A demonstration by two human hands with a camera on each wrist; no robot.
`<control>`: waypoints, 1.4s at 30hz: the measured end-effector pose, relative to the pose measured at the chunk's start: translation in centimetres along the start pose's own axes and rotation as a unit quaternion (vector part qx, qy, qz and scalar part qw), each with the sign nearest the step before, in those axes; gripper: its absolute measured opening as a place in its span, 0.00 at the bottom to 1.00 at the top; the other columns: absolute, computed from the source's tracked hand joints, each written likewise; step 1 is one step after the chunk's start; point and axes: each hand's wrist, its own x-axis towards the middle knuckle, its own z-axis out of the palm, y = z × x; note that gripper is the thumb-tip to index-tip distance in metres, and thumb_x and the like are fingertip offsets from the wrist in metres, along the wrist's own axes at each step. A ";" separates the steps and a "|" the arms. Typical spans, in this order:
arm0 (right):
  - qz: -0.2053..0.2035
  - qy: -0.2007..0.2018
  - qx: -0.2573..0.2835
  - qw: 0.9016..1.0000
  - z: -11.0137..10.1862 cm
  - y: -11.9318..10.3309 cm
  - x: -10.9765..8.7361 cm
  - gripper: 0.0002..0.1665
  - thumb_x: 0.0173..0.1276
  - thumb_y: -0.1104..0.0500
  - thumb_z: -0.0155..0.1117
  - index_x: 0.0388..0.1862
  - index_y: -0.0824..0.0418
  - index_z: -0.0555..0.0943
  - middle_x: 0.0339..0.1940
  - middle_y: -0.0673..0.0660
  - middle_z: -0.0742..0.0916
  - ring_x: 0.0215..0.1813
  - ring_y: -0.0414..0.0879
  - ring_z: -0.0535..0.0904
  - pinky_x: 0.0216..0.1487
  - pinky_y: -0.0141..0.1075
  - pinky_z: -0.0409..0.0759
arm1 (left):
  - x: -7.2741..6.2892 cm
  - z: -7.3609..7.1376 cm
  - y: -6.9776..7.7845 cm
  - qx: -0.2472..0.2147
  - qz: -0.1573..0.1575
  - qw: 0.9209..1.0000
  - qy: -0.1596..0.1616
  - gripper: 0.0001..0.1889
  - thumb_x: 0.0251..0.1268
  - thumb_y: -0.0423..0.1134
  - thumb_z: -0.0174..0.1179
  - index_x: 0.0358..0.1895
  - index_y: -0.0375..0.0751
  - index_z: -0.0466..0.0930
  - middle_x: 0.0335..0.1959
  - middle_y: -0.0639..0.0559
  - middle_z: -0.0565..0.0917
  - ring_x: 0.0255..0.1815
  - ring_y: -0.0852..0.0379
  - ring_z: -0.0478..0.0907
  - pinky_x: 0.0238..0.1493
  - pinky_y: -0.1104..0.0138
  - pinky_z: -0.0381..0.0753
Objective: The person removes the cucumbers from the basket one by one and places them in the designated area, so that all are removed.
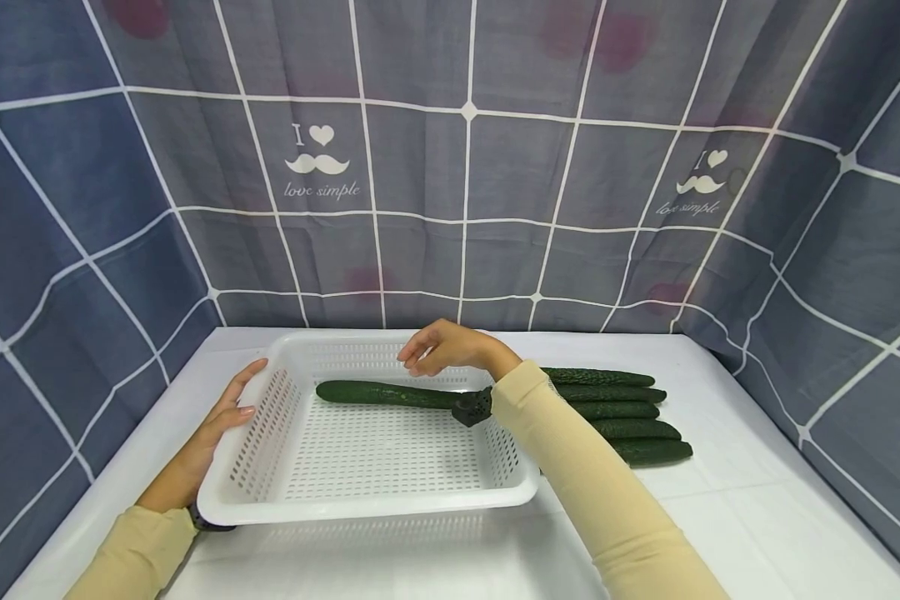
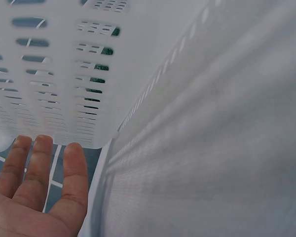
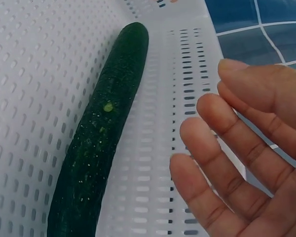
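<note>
A white slotted plastic basket sits left of centre in the head view, with one long dark green cucumber lying across its floor. At the basket's left end is my left hand, fingers straight along the outer wall; the left wrist view shows the fingertips right at its slotted side. My right hand hovers over the basket's far side, fingers loosely bent and apart, holding nothing. In the right wrist view the same cucumber lies beside this hand, against the basket's long wall.
Several more cucumbers lie side by side on the white tabletop, right of the basket and partly behind my right forearm. A grey-blue checked curtain encloses the back and both sides.
</note>
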 end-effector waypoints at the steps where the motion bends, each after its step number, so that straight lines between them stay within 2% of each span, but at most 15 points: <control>1: 0.005 0.001 -0.006 1.000 0.1 0.0 0.2 0.22 0.73 0.69 0.68 0.64 0.76 0.82 0.58 0.69 0.88 0.52 0.44 0.87 0.54 0.38 0.83 | 0.0 0.0 0.0 0.001 -0.001 1.000 0.000 0.35 0.83 0.42 0.39 0.86 0.77 0.45 0.76 0.58 0.58 0.66 0.58 0.70 0.55 0.55 0.76; 8: 0.058 0.006 -0.038 0.998 0.7 -0.2 1.5 0.20 0.73 0.67 0.71 0.62 0.69 0.86 0.47 0.53 0.91 0.50 0.42 0.85 0.54 0.38 0.84 | -0.1 0.0 0.1 0.000 0.002 1.000 0.001 0.35 0.84 0.42 0.39 0.86 0.76 0.46 0.76 0.58 0.59 0.65 0.59 0.71 0.54 0.57 0.77; 17: 0.081 0.008 -0.057 0.995 1.4 0.7 2.2 0.18 0.72 0.69 0.70 0.60 0.70 0.86 0.47 0.56 0.92 0.44 0.39 0.83 0.46 0.33 0.80 | 0.0 -0.1 0.1 -0.011 0.008 1.000 -0.010 0.34 0.85 0.41 0.38 0.86 0.77 0.47 0.75 0.59 0.61 0.63 0.58 0.73 0.53 0.57 0.79; 24: 0.093 0.007 -0.077 0.993 1.9 1.7 2.6 0.17 0.71 0.70 0.72 0.58 0.71 0.86 0.49 0.59 0.92 0.40 0.38 0.81 0.40 0.29 0.75 | 0.2 -0.2 -0.1 -0.003 0.003 1.000 -0.001 0.34 0.84 0.43 0.39 0.86 0.76 0.46 0.76 0.58 0.59 0.65 0.58 0.72 0.54 0.55 0.78; 27: 0.096 0.009 -0.119 0.988 2.3 1.9 2.8 0.18 0.70 0.68 0.75 0.58 0.68 0.88 0.53 0.59 0.92 0.46 0.39 0.84 0.44 0.29 0.77 | 0.2 -0.1 0.0 -0.001 -0.001 1.000 0.003 0.35 0.83 0.43 0.39 0.86 0.76 0.46 0.76 0.58 0.59 0.65 0.57 0.71 0.54 0.54 0.78; 31: 0.100 0.005 -0.184 0.978 2.8 1.8 3.0 0.21 0.70 0.62 0.78 0.60 0.62 0.89 0.57 0.57 0.91 0.58 0.45 0.86 0.57 0.32 0.80 | 0.2 0.0 0.1 0.003 -0.001 1.000 0.004 0.35 0.83 0.43 0.39 0.86 0.76 0.46 0.76 0.58 0.58 0.65 0.58 0.70 0.54 0.55 0.77; 34: 0.100 0.006 -0.211 0.972 3.2 1.6 3.1 0.22 0.72 0.59 0.77 0.63 0.61 0.89 0.60 0.56 0.91 0.64 0.49 0.85 0.65 0.36 0.79 | 0.2 0.0 0.2 0.001 0.001 1.000 0.002 0.35 0.83 0.43 0.39 0.86 0.76 0.46 0.76 0.59 0.58 0.66 0.58 0.71 0.54 0.56 0.78; 37: 0.100 0.015 -0.229 0.968 3.5 1.5 3.1 0.21 0.74 0.57 0.76 0.63 0.60 0.89 0.60 0.56 0.91 0.65 0.50 0.84 0.66 0.39 0.79 | 0.2 0.0 0.2 -0.008 0.005 1.000 -0.003 0.35 0.83 0.42 0.39 0.86 0.76 0.46 0.76 0.59 0.59 0.65 0.58 0.71 0.54 0.56 0.78; 42: 0.098 0.034 -0.254 0.962 4.4 1.3 3.1 0.19 0.72 0.56 0.78 0.60 0.59 0.90 0.56 0.55 0.92 0.61 0.49 0.86 0.62 0.38 0.80 | 0.2 0.0 0.2 -0.019 0.016 1.000 -0.010 0.34 0.83 0.42 0.38 0.86 0.76 0.47 0.76 0.59 0.61 0.64 0.58 0.72 0.54 0.57 0.79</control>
